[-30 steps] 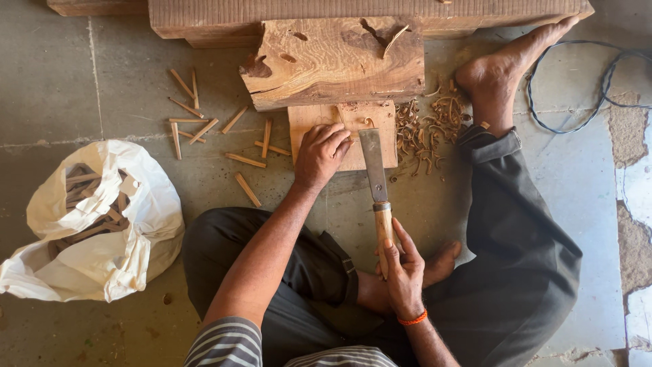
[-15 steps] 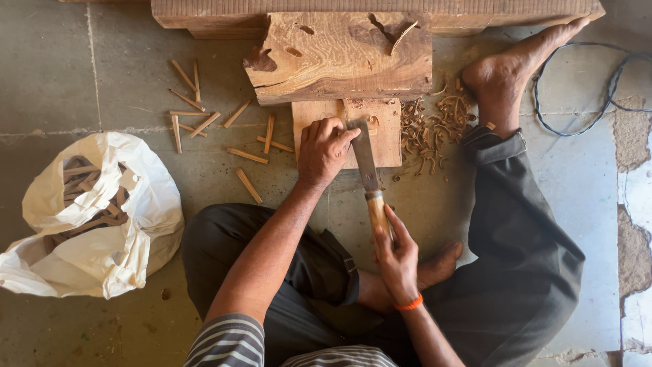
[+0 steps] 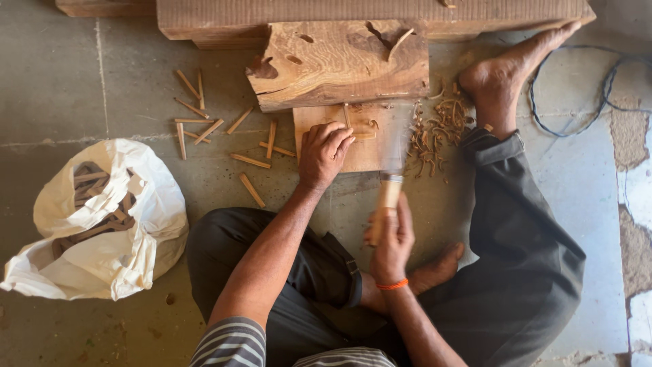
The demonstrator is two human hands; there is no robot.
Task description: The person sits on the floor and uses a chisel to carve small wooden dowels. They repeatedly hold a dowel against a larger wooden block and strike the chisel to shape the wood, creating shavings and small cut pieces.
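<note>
Down on the concrete floor [image 3: 81, 81], the person sat cross-legged before a small wooden board [image 3: 370, 146]. Their left hand [image 3: 324, 153] lay curled on the board, fingers bent down onto a thin upright stick [image 3: 347, 115], pinching it against the wood. The right hand [image 3: 392, 238] was wrapped tight around the pale wooden handle of a chopping knife [image 3: 388, 197], whose blade was only a blur above the board's right side, so I could not tell its edge or angle. A thick rough wood block [image 3: 339, 64] lay just beyond the board, touching its far edge. Curled shavings [image 3: 435, 136] were heaped right of the board, near a bare foot. Split sticks [image 3: 204, 126] lay scattered to the left, and a white bag [image 3: 95, 224] holding wood pieces sat well apart from them.
</note>
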